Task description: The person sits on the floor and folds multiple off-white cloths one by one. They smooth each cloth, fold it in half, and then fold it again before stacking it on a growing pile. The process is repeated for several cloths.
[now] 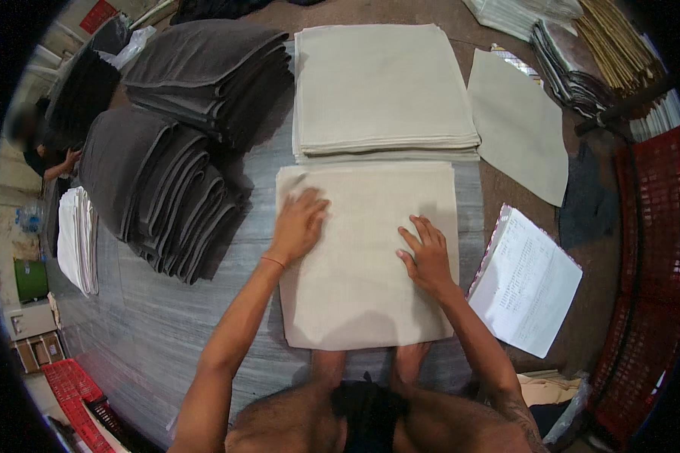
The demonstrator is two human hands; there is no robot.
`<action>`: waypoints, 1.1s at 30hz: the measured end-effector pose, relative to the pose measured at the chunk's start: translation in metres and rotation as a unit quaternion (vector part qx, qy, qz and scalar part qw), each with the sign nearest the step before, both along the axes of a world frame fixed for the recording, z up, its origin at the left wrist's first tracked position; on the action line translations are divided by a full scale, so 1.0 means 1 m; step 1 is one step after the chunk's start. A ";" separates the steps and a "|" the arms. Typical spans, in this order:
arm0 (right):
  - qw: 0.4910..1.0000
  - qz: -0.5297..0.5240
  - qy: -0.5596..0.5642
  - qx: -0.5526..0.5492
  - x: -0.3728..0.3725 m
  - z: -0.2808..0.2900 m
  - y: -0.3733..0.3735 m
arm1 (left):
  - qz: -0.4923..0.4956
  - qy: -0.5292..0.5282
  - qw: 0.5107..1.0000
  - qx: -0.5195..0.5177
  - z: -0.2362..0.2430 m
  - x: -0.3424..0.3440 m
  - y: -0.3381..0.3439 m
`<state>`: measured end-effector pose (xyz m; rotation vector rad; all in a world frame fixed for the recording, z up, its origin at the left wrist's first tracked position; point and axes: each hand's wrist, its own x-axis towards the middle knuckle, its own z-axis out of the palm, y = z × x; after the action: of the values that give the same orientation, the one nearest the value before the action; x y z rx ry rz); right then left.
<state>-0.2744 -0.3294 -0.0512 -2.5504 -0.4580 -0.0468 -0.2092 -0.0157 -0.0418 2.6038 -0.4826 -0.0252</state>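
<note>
A squared cream cloth sheet or stack (366, 302) lies flat in front of me, over my lower legs. My left hand (301, 223) rests near its upper left part, fingers stretched forward and slightly smeared by motion. On its right side is my right hand (428, 257), palm down with the fingers spread. I see nothing held in either hand. Just beyond, almost touching the sheet's far edge, sits a neat stack of similar cream cloths (381, 87).
Dark grey folded cloths (140, 177) are piled at the left, with another dark pile (204, 64) behind. A single cream piece (517, 124) and a written paper pad (529, 279) lie at the right. Red plastic crates (657, 249) line the right edge. Another person's hand (69, 160) shows far left.
</note>
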 end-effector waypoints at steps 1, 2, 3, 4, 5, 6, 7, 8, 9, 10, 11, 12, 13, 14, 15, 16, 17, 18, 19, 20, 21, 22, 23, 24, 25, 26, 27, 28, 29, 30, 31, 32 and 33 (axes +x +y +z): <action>1.000 0.004 -0.002 -0.018 -0.002 -0.006 -0.004 | 0.056 -0.031 0.997 0.031 -0.006 0.007 0.013; 0.999 0.008 -0.005 -0.034 -0.003 -0.012 -0.005 | 0.114 -0.061 0.990 0.062 -0.014 0.011 0.034; 1.000 0.001 0.001 -0.023 -0.004 -0.014 -0.007 | 0.166 -0.090 0.978 0.091 -0.014 0.016 0.040; 1.000 -0.006 0.006 -0.012 -0.005 -0.016 -0.009 | 0.173 -0.096 0.975 0.097 -0.016 0.015 0.040; 1.000 -0.015 0.011 -0.003 -0.007 -0.019 -0.011 | 0.178 -0.103 0.974 0.100 -0.011 0.011 0.035; 1.000 -0.018 0.011 -0.007 -0.006 -0.018 -0.013 | 0.184 -0.114 0.971 0.101 -0.007 0.015 0.029; 1.000 -0.021 0.012 -0.012 -0.007 -0.018 -0.012 | 0.155 -0.118 0.980 0.050 -0.005 0.023 0.023; 1.000 -0.021 0.013 -0.013 -0.007 -0.019 -0.009 | 0.128 -0.122 0.984 0.002 -0.003 0.030 0.021; 1.000 -0.018 0.007 -0.020 -0.007 -0.020 -0.009 | 0.097 -0.124 0.986 -0.050 0.001 0.039 0.012; 0.999 -0.017 0.001 -0.028 -0.008 -0.021 -0.010 | 0.059 -0.078 0.987 -0.125 0.006 0.047 0.003; 0.999 -0.008 -0.002 -0.033 -0.008 -0.021 -0.010 | 0.041 -0.058 0.996 -0.051 0.000 0.048 0.005; 0.999 -0.004 -0.008 -0.032 -0.008 -0.018 -0.009 | 0.022 -0.037 0.999 0.027 -0.010 0.044 0.016; 1.000 -0.002 -0.005 -0.026 -0.009 -0.017 -0.010 | 0.003 -0.015 0.994 0.105 -0.020 0.040 0.027; 1.000 -0.003 -0.004 -0.019 -0.009 -0.020 -0.011 | 0.032 -0.042 0.990 0.128 -0.027 0.036 0.036; 1.000 -0.008 0.002 -0.017 -0.009 -0.018 -0.012 | 0.068 -0.055 0.988 0.125 -0.029 0.042 0.039; 1.000 -0.011 -0.015 -0.001 -0.005 -0.019 -0.012 | 0.104 -0.067 0.985 0.122 -0.031 0.048 0.042; 1.000 -0.014 -0.022 0.014 -0.002 -0.013 -0.008 | 0.140 -0.070 0.981 0.118 -0.036 0.044 0.043; 0.999 -0.021 -0.034 0.024 0.007 -0.008 -0.011 | 0.153 -0.141 0.972 0.111 -0.029 0.048 0.039; 0.997 -0.042 -0.022 0.061 0.018 -0.007 -0.016 | 0.130 -0.150 0.977 0.082 -0.022 0.053 0.036; 0.993 -0.064 -0.012 0.098 0.033 -0.008 -0.022 | 0.106 -0.159 0.980 0.052 -0.013 0.061 0.032; 0.987 -0.083 -0.002 0.135 0.051 -0.010 -0.029 | 0.086 -0.168 0.982 0.023 -0.006 0.071 0.029; 0.985 -0.101 -0.064 0.121 0.074 -0.016 -0.040 | 0.061 -0.220 0.974 -0.003 -0.003 0.088 0.025; 0.979 -0.116 -0.126 0.109 0.102 -0.019 -0.051 | 0.049 -0.206 0.977 -0.026 0.004 0.104 0.017; 0.978 -0.122 -0.145 0.089 0.130 -0.013 -0.064 | 0.039 -0.192 0.979 -0.046 0.012 0.120 0.009; 0.976 -0.127 -0.162 0.073 0.156 -0.005 -0.074 | 0.031 -0.178 0.981 -0.063 0.020 0.131 0.003; 0.971 -0.121 -0.189 0.076 0.180 0.014 -0.075 | 0.024 -0.185 0.981 -0.044 0.028 0.139 -0.001; 0.966 -0.112 -0.218 0.083 0.197 0.030 -0.071 | 0.020 -0.152 0.987 -0.045 0.024 0.140 0.004; 0.978 -0.096 -0.180 0.046 0.206 0.028 -0.083 | 0.014 -0.123 0.991 -0.049 0.014 0.145 0.007; 0.986 -0.082 -0.143 0.007 0.216 0.022 -0.104 | 0.005 -0.094 0.994 -0.052 0.010 0.152 0.008; 0.992 -0.068 -0.104 -0.029 0.225 0.014 -0.116 | -0.006 -0.087 0.995 -0.042 0.016 0.155 0.006; 0.993 -0.056 -0.095 -0.029 0.229 0.013 -0.116 | -0.015 -0.080 0.996 -0.031 0.023 0.153 0.003; 0.995 -0.042 -0.085 -0.031 0.228 0.017 -0.114 | -0.021 -0.071 0.997 -0.022 0.027 0.149 0.005; 0.996 -0.028 -0.075 -0.037 0.226 0.020 -0.116 | -0.015 -0.075 0.997 -0.014 0.028 0.146 0.007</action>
<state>-0.0480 -0.4451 -0.0310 -2.6436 -0.4521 -0.2466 -0.0631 -0.0083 -0.0140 2.5815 -0.5712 0.1657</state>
